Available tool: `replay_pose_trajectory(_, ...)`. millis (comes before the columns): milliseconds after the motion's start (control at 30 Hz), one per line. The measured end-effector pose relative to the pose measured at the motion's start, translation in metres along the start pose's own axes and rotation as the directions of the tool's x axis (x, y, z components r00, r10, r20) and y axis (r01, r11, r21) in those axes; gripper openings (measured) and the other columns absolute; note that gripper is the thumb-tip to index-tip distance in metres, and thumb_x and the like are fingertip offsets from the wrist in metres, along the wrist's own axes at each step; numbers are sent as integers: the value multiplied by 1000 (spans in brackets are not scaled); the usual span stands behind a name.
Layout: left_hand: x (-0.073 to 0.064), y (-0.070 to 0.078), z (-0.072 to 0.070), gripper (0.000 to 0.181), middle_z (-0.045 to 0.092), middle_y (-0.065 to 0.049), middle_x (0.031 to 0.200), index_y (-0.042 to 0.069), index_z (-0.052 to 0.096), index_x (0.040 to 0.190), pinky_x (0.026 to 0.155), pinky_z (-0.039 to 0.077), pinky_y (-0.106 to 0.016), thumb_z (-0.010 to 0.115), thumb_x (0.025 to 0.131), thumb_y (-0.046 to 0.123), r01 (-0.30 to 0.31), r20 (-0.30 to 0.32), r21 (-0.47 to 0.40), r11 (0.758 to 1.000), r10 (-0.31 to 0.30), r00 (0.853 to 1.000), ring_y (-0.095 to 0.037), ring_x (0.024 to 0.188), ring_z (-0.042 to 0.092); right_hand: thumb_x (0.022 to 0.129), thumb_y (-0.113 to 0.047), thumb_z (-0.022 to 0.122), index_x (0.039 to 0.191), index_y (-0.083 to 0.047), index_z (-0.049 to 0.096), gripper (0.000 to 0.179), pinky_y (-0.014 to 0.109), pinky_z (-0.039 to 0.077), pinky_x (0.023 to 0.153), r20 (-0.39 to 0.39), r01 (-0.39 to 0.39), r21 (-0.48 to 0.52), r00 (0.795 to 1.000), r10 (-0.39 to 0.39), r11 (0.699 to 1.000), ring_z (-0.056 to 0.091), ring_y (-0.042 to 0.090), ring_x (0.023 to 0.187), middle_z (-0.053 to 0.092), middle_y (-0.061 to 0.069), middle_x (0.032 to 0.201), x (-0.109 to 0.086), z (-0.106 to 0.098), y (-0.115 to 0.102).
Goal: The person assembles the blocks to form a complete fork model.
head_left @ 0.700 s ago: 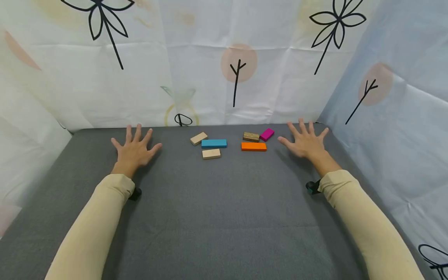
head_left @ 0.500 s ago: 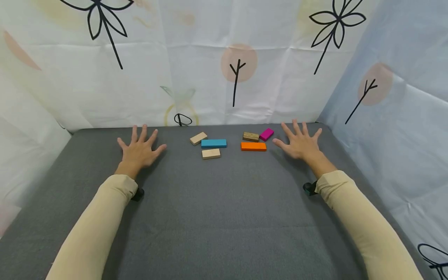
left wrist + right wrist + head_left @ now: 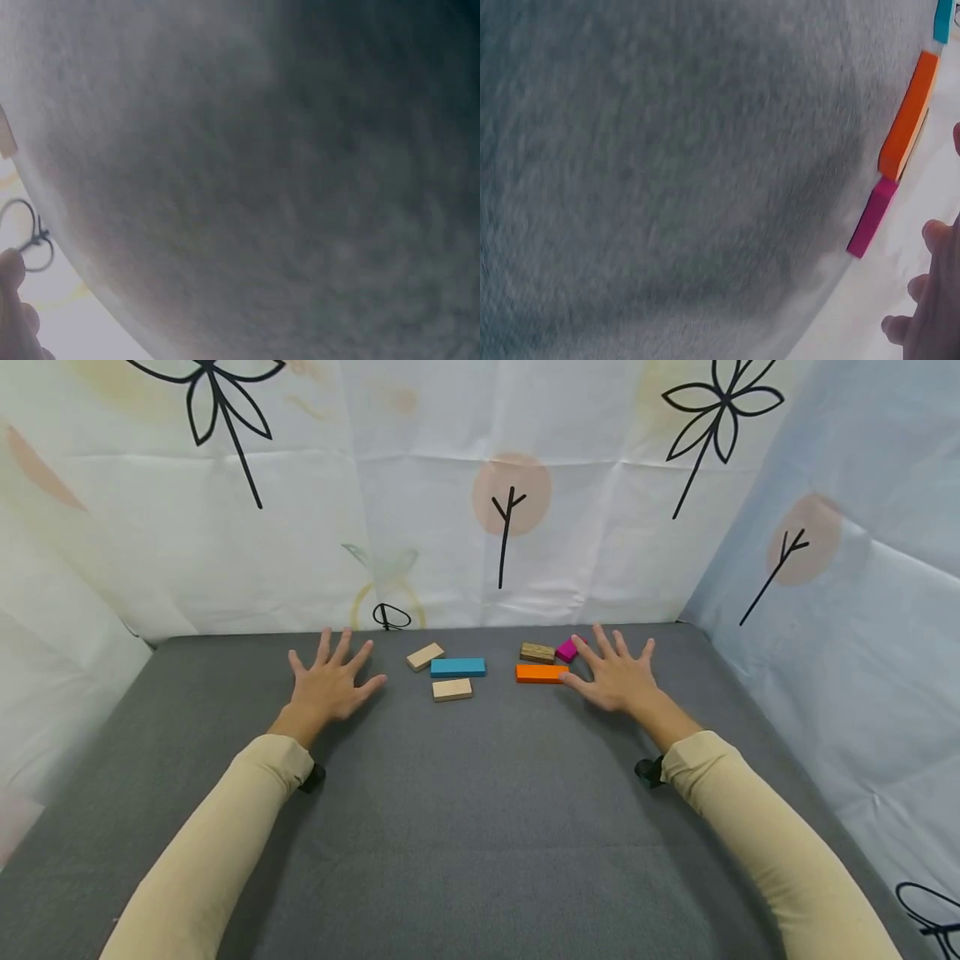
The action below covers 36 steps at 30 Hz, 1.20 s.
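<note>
My left hand (image 3: 327, 687), fingers spread and holding nothing, is left of three blocks: a plain wooden block (image 3: 425, 657), a blue block (image 3: 458, 667) and a second plain wooden block (image 3: 453, 690). On the other side my right hand (image 3: 618, 679) is spread too, its thumb overlapping the right end of an orange block (image 3: 538, 673) in the head view. Its index finger partly covers a magenta block (image 3: 566, 650). Beside these lies a brown wood-grain block (image 3: 537, 652). The right wrist view has the orange block (image 3: 907, 116) and magenta block (image 3: 872, 217) apart from the fingertips (image 3: 933, 234).
Grey cloth covers the table (image 3: 480, 827). A white printed curtain (image 3: 435, 493) rises along the back edge, and another curtain panel (image 3: 862, 635) closes off the right side. Both blocks groups lie near the back edge.
Both hands have moved inward toward the blocks, the left one rightward and the right one leftward. The right hand now overlaps the orange and magenta blocks in view. The blocks stay put.
</note>
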<state>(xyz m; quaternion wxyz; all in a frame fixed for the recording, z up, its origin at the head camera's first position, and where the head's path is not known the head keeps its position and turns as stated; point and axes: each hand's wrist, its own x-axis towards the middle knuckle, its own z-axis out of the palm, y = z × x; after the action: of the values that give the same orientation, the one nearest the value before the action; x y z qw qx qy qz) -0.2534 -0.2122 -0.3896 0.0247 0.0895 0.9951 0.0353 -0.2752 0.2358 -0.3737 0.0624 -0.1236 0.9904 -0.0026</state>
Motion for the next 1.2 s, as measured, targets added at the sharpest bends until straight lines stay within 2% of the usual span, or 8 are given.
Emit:
replay_pose_trajectory(333,1,27,0,75,-1,-13,167,20,20,161,105,1,-79,36,101,62,-112,10,12,994,111,994,-39,151,-7,96,-72,29,162,-23,11,84,77,-10,105,32,57,-29,998,-56,998,9,47,149,0,16,166,-3,6,-24)
replay_pose_trajectory(733,-4,50,3,72,7,-12,167,20,25,160,108,7,-76,42,101,58,-261,68,2,965,260,963,-38,152,1,99,-67,32,162,-21,15,80,73,-3,110,40,139,-55,990,-137,989,16,41,150,10,9,167,-11,10,-43)
replay_pose_trajectory(967,-7,62,3,71,7,-9,167,24,26,160,110,6,-74,40,101,61,-296,112,2,955,294,949,-34,153,1,101,-60,39,161,-17,20,76,73,4,111,67,147,79,986,-153,986,19,40,149,10,11,166,-17,10,-54)
replay_pose_trajectory(1200,-12,70,3,70,10,-7,167,25,27,159,110,6,-74,41,101,61,-330,118,-11,944,329,937,-33,153,3,102,-54,43,160,-13,24,74,73,10,110,102,159,108,980,-169,981,16,42,149,14,17,165,-21,9,-64)
